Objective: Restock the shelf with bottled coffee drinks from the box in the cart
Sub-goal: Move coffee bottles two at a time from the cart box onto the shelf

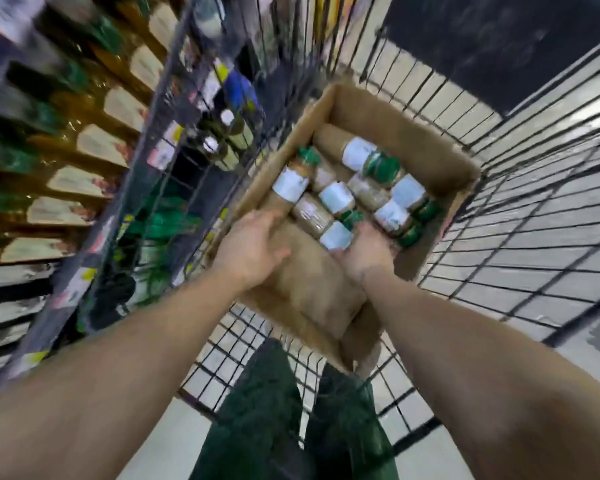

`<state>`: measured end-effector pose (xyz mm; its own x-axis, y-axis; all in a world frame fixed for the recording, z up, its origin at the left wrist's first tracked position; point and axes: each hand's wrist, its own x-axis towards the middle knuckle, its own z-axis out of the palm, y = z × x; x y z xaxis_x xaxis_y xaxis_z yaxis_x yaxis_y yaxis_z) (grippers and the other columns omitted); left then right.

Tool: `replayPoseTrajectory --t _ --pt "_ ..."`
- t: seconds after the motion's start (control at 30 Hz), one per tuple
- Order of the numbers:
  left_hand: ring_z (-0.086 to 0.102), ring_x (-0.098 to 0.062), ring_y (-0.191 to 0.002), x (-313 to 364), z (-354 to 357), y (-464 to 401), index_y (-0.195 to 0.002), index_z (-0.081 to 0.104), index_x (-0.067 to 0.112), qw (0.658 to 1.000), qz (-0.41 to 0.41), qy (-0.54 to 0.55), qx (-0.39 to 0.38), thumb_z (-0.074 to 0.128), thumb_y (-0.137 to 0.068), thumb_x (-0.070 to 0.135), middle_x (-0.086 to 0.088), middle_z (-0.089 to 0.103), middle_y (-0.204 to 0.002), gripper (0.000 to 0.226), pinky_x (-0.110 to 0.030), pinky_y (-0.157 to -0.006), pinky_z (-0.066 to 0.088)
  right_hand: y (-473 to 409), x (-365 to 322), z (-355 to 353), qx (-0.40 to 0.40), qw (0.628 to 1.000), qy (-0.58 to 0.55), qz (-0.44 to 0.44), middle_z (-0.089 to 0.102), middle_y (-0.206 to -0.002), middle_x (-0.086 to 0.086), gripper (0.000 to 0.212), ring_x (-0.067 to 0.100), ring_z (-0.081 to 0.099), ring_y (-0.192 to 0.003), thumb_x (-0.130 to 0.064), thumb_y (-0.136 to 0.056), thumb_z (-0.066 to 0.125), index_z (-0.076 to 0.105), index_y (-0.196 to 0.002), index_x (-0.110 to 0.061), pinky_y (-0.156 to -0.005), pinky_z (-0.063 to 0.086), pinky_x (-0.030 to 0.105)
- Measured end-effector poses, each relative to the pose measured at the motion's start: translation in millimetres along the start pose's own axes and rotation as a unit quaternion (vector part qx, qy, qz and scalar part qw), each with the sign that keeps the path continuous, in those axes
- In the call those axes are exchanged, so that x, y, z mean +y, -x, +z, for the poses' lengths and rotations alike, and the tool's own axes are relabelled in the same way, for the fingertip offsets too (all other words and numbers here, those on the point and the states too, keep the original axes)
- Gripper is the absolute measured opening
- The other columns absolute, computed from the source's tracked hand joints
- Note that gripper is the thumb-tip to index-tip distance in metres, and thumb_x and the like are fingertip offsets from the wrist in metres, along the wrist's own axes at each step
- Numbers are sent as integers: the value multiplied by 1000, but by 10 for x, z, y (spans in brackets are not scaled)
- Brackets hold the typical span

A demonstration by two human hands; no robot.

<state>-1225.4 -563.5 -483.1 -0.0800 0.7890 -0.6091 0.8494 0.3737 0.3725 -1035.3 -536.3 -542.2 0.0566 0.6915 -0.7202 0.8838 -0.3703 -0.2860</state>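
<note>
Far to the left of both hands, the shelf [66, 157] runs in blurred rows of brown bottled drinks with green caps and pale labels. Between it and the hands stands the wire side of the cart [174, 140], with more goods dimly visible through its bars.

The left hand [250, 247] reaches into the near left part of the cardboard box [413, 147], its fingers laid on the base of a bottle [288, 185] that lies along the box's left wall, green cap pointing away. Motion blur hides whether those fingers curl round the bottle or only rest on it.

Just right of it, the right hand [364, 251] is curled over the lower end of another lying bottle [336, 233], gripping it near its white label.

Beyond both hands, several more coffee bottles [381, 168] lie in the box, touching one another. The box sits on the cart's wire floor, and to the right of the right hand the cart's far wire side [534, 209] rises over pale floor tiles.
</note>
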Motion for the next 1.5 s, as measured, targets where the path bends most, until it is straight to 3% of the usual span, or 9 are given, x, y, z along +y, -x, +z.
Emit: replayPoseTrajectory --t 0.2,0.4,0.57,0.67,0.8,1.0,1.17,1.4,1.5 --pt "50 -25 -123 -164 232 -265 -135 52 15 998 57 30 -14 78 -77 26 -10 52 -133 64 -19 -105 30 -207 106 276 18 997 -55 41 56 -125 13 66 33 53 -119 -34 -75 76 41 -126 -12 -93 43 40" --pt "43 -25 -131 -115 249 -392 -138 49 21 996 89 5 -23 77 -77 27 -5 46 -142 67 -29 -114 29 -93 73 153 -45 998 -48 27 64 -115 8 66 29 59 -110 -47 -66 77 55 -121 -19 -89 48 35" --pt "16 -26 -145 78 203 -392 -149 28 34 982 137 -102 -84 79 -73 35 0 18 -159 91 -42 -119 16 208 72 -182 -69 993 -63 -66 67 -101 1 58 17 64 -94 -40 -59 86 63 -107 -19 -76 49 26" --pt "31 -23 -137 170 211 -350 -142 39 35 974 157 -132 -96 76 -73 42 2 40 -148 78 -39 -116 20 335 73 -290 -49 992 -14 -119 56 -102 0 61 15 58 -94 -48 -56 84 60 -104 -21 -81 49 29" --pt "52 -25 -116 77 318 -273 -129 50 32 992 78 -62 -81 76 -72 47 -1 57 -125 64 -36 -99 42 383 83 -398 -11 991 -99 -92 56 -112 -3 57 12 54 -104 -53 -77 69 54 -121 -21 -91 46 28" --pt "58 -26 -114 -258 385 -285 -128 49 26 988 -102 95 -63 78 -71 46 -2 61 -125 67 -33 -91 46 -69 76 -148 58 987 -146 15 60 -125 7 42 26 57 -115 -34 -91 57 50 -129 -16 -99 43 36" --pt "59 -26 -112 -397 460 -354 -129 49 20 981 -130 142 -36 80 -69 46 -5 63 -122 72 -40 -95 48 -471 -3 214 55 986 -145 63 57 -128 12 58 31 53 -120 -31 -82 69 47 -132 -14 -99 42 37" --pt "61 -23 -109 -332 427 -240 -131 49 21 978 -123 163 -45 83 -68 43 -2 64 -121 75 -37 -96 49 -326 96 136 66 984 -159 45 68 -108 5 47 25 63 -103 -45 -76 71 60 -115 -20 -93 50 38" --pt "60 -23 -112 -206 259 -70 -133 47 21 980 -101 168 -45 83 -68 41 -1 64 -123 77 -34 -96 47 14 34 -110 94 975 -197 48 67 -100 1 46 19 62 -97 -42 -78 72 59 -115 -17 -84 45 25"
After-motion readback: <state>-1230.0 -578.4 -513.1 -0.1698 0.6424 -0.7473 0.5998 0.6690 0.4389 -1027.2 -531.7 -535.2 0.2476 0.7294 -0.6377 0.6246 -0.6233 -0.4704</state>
